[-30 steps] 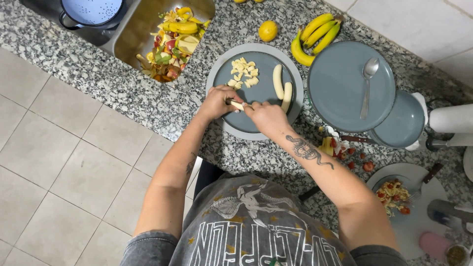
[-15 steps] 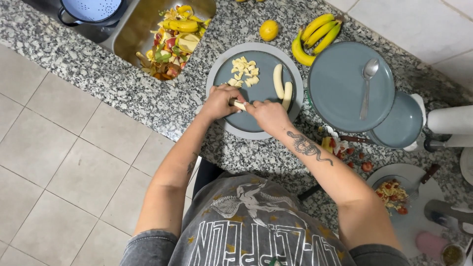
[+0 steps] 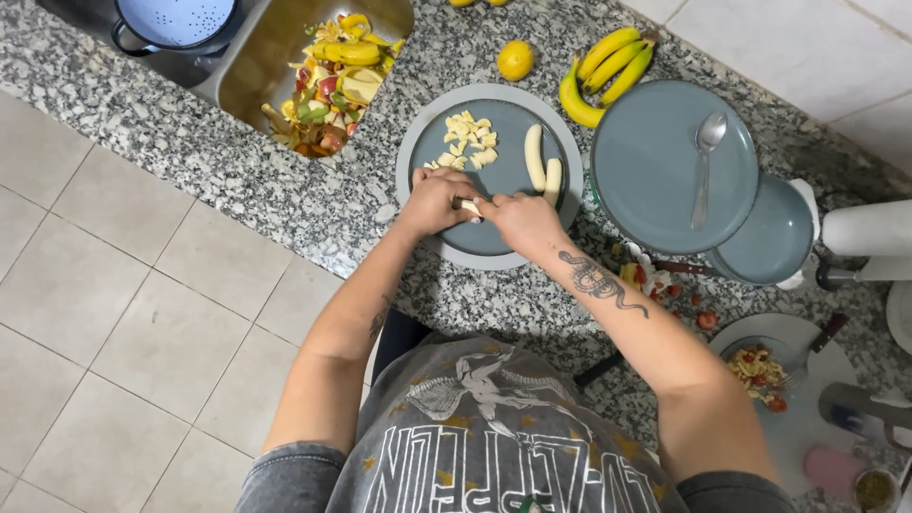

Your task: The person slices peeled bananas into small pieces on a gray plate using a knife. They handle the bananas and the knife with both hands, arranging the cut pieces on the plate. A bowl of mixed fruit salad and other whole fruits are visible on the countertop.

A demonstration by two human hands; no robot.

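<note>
1. Peeled banana piece, centre of frame, pinched between both hands over near edge of grey round board.
2. Left hand closed on piece; right hand touching it, grip unclear.
3. Little changed from a second ago: hands in same spot, cutting ongoing.
4. Outward: banana slices, two peeled halves, unpeeled bananas upper right.

On the round cutting plate, banana pieces lie left of two peeled banana halves; a lemon and a banana bunch lie behind it
</note>
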